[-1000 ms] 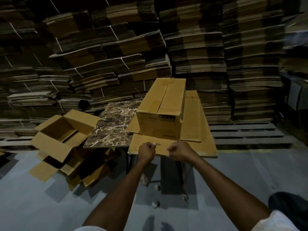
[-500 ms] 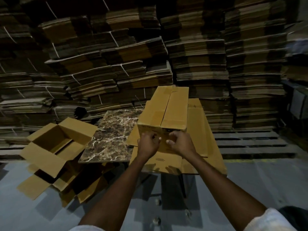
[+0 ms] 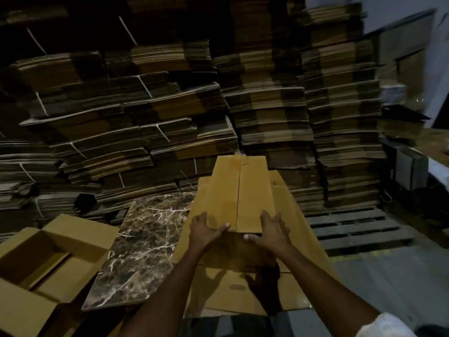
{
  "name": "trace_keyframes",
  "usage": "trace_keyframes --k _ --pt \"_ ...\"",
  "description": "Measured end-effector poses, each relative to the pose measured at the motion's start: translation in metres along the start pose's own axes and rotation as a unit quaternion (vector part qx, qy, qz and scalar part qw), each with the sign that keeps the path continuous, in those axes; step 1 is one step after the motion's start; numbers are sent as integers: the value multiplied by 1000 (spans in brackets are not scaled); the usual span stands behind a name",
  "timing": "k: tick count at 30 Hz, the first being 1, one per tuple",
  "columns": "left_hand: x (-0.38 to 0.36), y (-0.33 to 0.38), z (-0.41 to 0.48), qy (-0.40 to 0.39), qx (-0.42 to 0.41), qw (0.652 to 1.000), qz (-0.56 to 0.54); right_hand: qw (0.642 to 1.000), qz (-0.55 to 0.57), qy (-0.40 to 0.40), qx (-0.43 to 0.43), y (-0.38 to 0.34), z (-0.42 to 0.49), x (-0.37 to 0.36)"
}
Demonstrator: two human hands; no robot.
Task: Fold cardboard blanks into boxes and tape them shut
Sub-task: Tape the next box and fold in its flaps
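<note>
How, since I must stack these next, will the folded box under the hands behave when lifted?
Probably light for its size: the folded box is plain cardboard. Its top flaps meet at a seam showing no tape, so they may spring open when lifted.

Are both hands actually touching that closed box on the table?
Touching. The head view shows the left hand and right hand laid flat on the box at its near top edge, with no gap.

Left hand [image 3: 206, 231] and right hand [image 3: 272, 230] rose onto box [image 3: 252, 188].
</note>
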State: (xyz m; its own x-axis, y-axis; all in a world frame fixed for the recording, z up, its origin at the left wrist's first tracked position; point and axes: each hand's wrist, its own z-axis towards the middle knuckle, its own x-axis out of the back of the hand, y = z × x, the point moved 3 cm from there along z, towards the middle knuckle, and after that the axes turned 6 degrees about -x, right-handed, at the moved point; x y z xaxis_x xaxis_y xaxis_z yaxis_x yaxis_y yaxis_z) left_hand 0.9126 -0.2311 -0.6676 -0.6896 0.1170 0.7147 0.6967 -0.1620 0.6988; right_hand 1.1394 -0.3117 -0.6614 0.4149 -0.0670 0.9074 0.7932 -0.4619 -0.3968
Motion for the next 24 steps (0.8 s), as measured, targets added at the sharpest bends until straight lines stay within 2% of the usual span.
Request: trace_keyframes --k 4,7,10,14,16,19,22,24 --pt "-9 9 -4 57 3 998 19 999 -34 25 8 -2 4 0" --pt "-13 18 -19 116 57 992 -2 999 -46 18 23 13 3 4" --pt "-21 26 -34 162 83 983 22 999 -5 -4 44 41 4 7" --pt "-32 38 -41 166 51 978 113 991 95 19 87 63 2 11" --pt "-38 45 -37 154 21 973 171 982 157 62 89 67 -1 20" --pt "-47 56 -33 132 -11 970 202 964 225 133 53 71 -8 28" --pt "-56 68 -30 110 -19 972 205 910 348 226 3 78 -13 33" --pt "-62 73 -29 93 -13 970 226 884 331 330 -35 85 -13 37"
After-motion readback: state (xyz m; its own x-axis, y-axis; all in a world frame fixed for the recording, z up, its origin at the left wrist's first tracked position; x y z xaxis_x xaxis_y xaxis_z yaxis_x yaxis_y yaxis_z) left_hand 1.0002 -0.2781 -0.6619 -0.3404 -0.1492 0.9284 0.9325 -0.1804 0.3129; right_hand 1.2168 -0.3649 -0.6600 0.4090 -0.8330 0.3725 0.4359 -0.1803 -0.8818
